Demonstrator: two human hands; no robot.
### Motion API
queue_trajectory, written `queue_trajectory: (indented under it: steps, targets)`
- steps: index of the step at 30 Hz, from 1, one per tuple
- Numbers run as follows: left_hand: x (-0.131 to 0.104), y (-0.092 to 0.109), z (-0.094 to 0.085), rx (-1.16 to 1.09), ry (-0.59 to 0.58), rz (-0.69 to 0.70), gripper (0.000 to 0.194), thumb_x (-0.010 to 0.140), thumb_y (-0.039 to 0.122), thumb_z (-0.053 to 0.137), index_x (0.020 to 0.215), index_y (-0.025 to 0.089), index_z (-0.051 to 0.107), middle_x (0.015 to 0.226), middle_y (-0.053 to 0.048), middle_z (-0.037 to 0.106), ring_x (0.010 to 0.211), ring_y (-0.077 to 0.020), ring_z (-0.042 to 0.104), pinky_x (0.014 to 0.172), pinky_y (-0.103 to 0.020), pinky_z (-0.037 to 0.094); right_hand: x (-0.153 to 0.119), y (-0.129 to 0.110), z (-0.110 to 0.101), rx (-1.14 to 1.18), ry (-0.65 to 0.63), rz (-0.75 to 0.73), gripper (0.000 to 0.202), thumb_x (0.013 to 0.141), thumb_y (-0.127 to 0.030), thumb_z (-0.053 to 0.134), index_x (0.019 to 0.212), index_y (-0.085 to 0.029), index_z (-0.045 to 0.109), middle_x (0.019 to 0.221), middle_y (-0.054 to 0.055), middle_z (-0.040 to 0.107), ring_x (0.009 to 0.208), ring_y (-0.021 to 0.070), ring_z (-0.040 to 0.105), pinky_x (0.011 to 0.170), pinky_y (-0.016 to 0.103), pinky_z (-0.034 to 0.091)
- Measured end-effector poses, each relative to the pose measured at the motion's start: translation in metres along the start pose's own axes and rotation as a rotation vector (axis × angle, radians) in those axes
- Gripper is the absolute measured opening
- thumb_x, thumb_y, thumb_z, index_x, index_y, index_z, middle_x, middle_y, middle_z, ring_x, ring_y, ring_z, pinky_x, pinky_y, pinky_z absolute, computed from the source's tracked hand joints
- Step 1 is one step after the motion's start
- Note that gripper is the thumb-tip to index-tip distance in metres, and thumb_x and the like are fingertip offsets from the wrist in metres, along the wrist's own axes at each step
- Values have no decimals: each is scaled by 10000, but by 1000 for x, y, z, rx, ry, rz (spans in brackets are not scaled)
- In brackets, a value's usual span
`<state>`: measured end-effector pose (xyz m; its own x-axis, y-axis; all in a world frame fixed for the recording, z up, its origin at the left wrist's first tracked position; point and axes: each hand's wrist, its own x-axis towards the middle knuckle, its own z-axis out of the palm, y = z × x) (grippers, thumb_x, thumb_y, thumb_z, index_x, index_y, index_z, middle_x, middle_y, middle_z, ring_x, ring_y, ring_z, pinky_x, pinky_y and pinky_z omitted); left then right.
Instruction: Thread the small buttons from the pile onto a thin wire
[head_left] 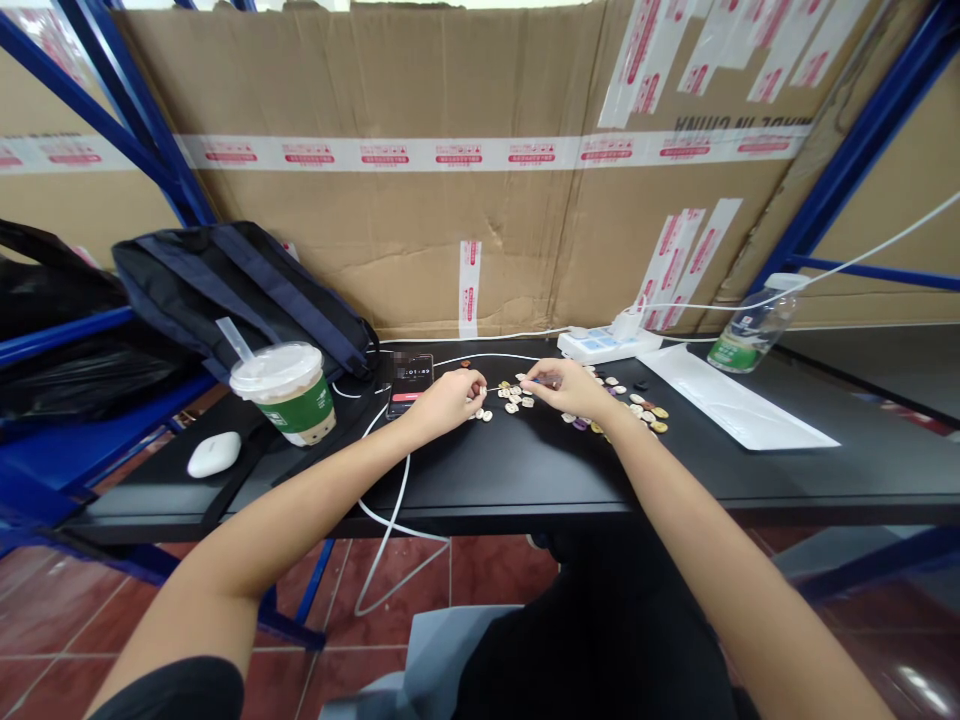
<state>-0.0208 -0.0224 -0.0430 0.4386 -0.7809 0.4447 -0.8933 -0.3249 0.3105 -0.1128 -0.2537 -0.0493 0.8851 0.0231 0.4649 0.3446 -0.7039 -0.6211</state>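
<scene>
Left hand and right hand, fingers pinched narrow, grip a thin white strand by button-like pieces: threading, it seems, wanting steady aim next.

1 head-worn cam, fwd/down view, desk approx. mid-dist., cardboard in bkgd.

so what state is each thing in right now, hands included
drink cup, lidded, straw in
bottle, capped
phone, screen lit
white case, shut
power strip, plug in
small pieces, loose, scattered
left hand, fingertips together, grip too small to tell
right hand, pinching thin rod
</scene>
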Motion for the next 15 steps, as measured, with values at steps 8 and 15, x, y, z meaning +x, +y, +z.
queue_trajectory:
  steps: [8, 15]
  targets:
    - [-1, 1, 0, -10, -2, -7, 140, 897, 159, 590, 997, 114, 677, 883, -81, 717, 814, -187, 675, 796, -312, 548, 0, 0, 0, -21, -19, -9, 340, 886, -488, 603, 778, -177, 689, 837, 81, 731, 794, 212, 667, 791, 351, 537]
    - [0, 0, 1, -6, 6, -11, 130, 874, 174, 623, 991, 128, 659, 877, -67, 705, 813, -183, 668, 787, -307, 542, 0, -2, 0, 13, -27, -16, 370, 890, -510, 592, 770, -174, 689, 832, 77, 726, 787, 206, 663, 789, 345, 534]
